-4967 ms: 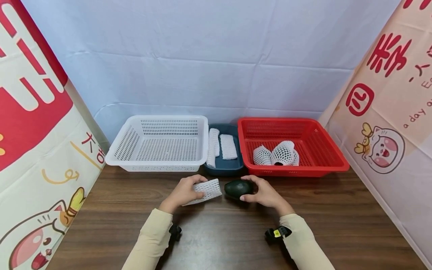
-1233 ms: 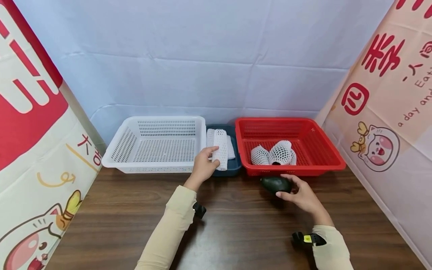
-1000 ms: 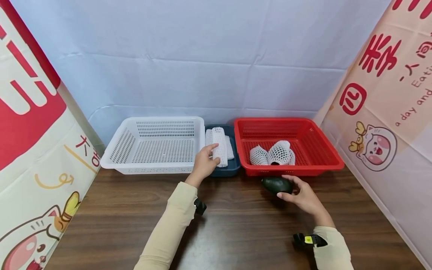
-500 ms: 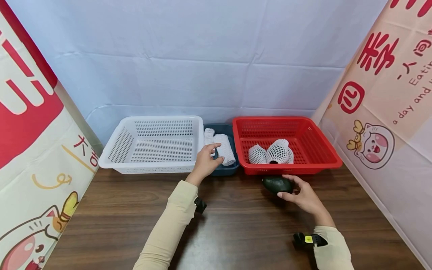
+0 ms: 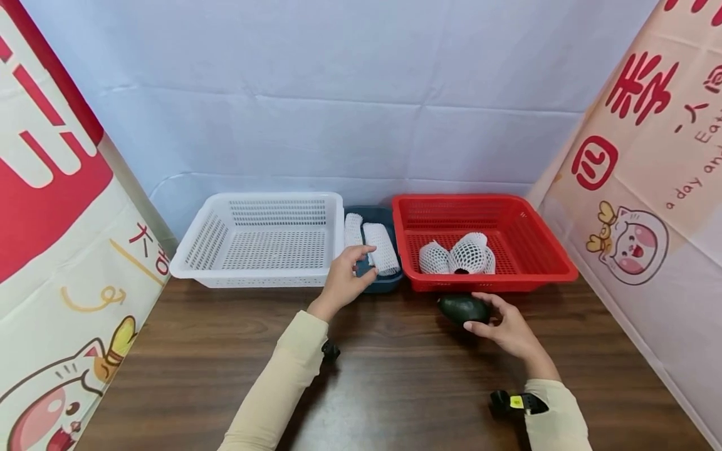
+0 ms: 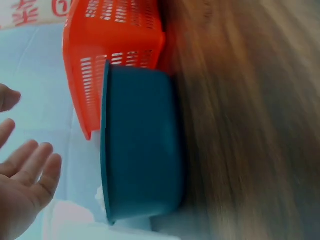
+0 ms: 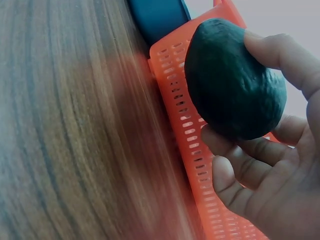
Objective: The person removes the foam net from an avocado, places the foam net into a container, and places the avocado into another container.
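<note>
In the head view, my left hand (image 5: 346, 279) hovers over the front rim of a dark blue tub (image 5: 379, 285), fingers apart and holding nothing. Inside the tub lie white foam net sleeves, one on the right (image 5: 381, 249) and another on the left (image 5: 353, 230) beside the white basket. My right hand (image 5: 510, 329) grips a dark green avocado (image 5: 464, 309) just before the red basket's front wall. The right wrist view shows the thumb and fingers around one end of the avocado (image 7: 232, 82), raised off the table.
A red basket (image 5: 541, 275) on the right contains several netted fruits (image 5: 468, 254). On the left stands a white basket (image 5: 254, 274) with slotted sides. All three containers line up along the back of a brown wooden table (image 5: 395, 388), before a pale cloth (image 5: 338, 144).
My left hand brought a foam net sleeve from the table to the blue tub, released it there and drew back slightly. My right hand carried the avocado rightward, then stayed still.
</note>
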Demonstrator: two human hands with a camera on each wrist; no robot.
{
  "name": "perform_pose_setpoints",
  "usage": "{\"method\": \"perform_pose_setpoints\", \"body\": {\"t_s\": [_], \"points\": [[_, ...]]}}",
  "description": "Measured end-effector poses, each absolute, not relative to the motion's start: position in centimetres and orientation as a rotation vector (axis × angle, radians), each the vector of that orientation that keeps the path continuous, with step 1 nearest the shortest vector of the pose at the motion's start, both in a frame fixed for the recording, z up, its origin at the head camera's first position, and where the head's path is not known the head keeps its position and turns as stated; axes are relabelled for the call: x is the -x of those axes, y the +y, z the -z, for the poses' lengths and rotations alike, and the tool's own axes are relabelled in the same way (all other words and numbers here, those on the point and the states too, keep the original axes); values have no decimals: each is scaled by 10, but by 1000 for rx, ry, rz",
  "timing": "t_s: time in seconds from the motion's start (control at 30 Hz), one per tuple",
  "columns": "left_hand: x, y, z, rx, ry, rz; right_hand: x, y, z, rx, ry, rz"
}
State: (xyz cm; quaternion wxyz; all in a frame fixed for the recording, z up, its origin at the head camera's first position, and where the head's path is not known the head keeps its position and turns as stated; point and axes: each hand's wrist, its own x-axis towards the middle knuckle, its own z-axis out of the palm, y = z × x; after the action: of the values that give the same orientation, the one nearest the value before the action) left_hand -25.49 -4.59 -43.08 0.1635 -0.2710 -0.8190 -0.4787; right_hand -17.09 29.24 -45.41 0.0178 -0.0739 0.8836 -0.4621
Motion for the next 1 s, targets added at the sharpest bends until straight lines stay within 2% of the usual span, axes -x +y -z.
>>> {"method": "perform_pose_setpoints", "body": {"t_s": [0.17, 0.3, 0.57, 1.0], "points": [[242, -52, 430, 853, -2400, 1092, 169, 290, 452, 251, 2748, 1417], [234, -58, 429, 851, -2471, 1061, 171, 285, 453, 293, 2763, 1395], [224, -68, 433, 815, -2457, 1434, 177, 273, 456, 362, 2752, 1405], [215, -74, 439, 551, -2496, 1937, 188, 249, 455, 432, 2703, 1432]]}}
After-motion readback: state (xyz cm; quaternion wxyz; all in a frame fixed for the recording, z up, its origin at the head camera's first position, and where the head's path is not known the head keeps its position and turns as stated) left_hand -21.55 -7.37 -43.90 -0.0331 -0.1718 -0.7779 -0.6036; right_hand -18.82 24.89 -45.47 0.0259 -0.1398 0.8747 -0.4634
